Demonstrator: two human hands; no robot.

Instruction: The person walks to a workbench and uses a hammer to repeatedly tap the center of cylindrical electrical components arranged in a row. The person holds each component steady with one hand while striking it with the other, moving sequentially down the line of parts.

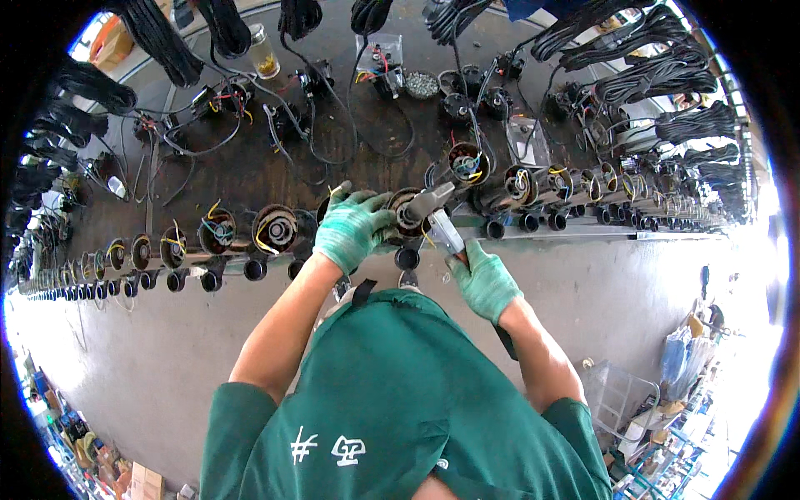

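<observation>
Head view: right hand (pixel 487 283) squeezes the hammer (pixel 446 231); left hand (pixel 354 227) (I can't tell its grip) should keep the round cup (pixel 403 215) still.

1. Left hand (pixel 352 229), right hand (pixel 487 285): gloved in pale green.
2. Hammer (pixel 447 232): grey head, silvery-white handle.
3. Shirt (pixel 375 375): dark green, white markings.
4. Tabletop (pixel 250 173): near-black, brown blotches.
5. Cable bundles (pixel 162 42): black.
6. Loose wires (pixel 474 176): yellow, some red.
7. Floor (pixel 200 350): plain grey.

White characters (pixel 348 451) on green shirt (pixel 375 375), one partly hidden.
</observation>
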